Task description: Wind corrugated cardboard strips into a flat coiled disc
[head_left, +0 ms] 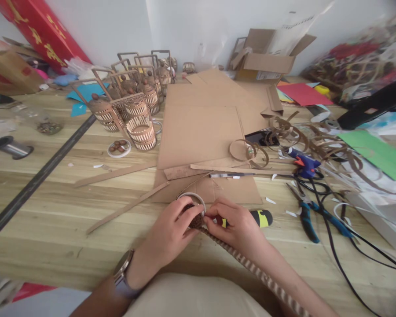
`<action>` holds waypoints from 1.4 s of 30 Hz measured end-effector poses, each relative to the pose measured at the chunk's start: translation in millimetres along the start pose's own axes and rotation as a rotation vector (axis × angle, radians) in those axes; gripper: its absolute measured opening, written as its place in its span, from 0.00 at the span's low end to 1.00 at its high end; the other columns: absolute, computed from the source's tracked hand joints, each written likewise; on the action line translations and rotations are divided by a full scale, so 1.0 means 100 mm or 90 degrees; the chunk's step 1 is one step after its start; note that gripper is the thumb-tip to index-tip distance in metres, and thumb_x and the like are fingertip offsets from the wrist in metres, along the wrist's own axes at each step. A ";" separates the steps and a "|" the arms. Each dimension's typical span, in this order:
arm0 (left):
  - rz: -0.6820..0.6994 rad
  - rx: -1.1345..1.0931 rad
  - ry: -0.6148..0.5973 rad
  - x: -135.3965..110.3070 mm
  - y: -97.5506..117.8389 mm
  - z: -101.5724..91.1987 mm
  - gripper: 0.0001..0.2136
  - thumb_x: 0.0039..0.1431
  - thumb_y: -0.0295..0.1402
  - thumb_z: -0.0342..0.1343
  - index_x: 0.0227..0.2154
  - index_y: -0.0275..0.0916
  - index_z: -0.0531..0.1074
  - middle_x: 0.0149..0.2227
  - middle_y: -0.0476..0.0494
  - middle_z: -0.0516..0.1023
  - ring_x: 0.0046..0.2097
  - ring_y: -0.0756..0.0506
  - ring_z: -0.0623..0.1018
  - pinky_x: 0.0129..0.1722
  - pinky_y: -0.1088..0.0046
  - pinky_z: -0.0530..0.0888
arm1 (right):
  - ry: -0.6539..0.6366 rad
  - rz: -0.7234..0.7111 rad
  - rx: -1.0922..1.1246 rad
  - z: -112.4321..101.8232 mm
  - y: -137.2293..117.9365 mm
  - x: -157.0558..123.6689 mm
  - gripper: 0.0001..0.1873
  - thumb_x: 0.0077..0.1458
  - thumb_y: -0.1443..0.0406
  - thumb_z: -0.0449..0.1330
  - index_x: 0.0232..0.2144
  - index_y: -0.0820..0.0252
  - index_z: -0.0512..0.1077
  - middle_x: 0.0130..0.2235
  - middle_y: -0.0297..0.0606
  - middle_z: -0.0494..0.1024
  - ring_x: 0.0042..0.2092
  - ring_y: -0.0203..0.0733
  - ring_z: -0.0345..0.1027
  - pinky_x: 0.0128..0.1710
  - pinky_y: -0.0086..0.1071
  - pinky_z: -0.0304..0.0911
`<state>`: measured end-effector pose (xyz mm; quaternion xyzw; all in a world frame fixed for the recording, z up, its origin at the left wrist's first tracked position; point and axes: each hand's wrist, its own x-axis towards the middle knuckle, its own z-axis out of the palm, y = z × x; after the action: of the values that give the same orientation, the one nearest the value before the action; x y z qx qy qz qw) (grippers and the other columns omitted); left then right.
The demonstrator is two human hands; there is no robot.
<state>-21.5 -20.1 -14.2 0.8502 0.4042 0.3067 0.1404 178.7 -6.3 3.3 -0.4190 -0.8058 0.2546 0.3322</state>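
Note:
At the table's front, my left hand [174,226] is closed around a small brown coil [195,216] of corrugated cardboard strip. My right hand [232,220] has its fingertips pinched together at the coil's right side, by the strip; what exactly sits between them is hidden. From the coil the corrugated cardboard strip [247,262] trails down to the right, passing beneath my right forearm. Just behind my fingers lies a pale ring [198,196]. A tool with a yellow-and-black handle [263,218] rests partly hidden behind my right hand.
Flat cardboard sheets [201,132] cover the middle. Several small lidded baskets [141,132] with handles stand at back left, near a dish of brown beads [119,148]. On the right lie pliers [308,215], a blue glue gun [303,163], black cables and curled strips [303,136].

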 end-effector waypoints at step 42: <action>-0.063 -0.044 0.010 0.03 -0.01 0.03 0.26 0.51 0.16 0.59 0.52 0.40 0.66 0.49 0.38 0.71 0.51 0.39 0.76 0.50 0.59 0.78 | 0.077 -0.132 -0.197 0.06 0.01 -0.02 0.07 0.61 0.71 0.55 0.36 0.60 0.74 0.33 0.39 0.79 0.31 0.40 0.70 0.32 0.34 0.61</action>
<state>-18.9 -16.8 -16.1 0.8214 0.4359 0.3198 0.1818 175.9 -8.4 -2.0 -0.3946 -0.8525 0.0665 0.3363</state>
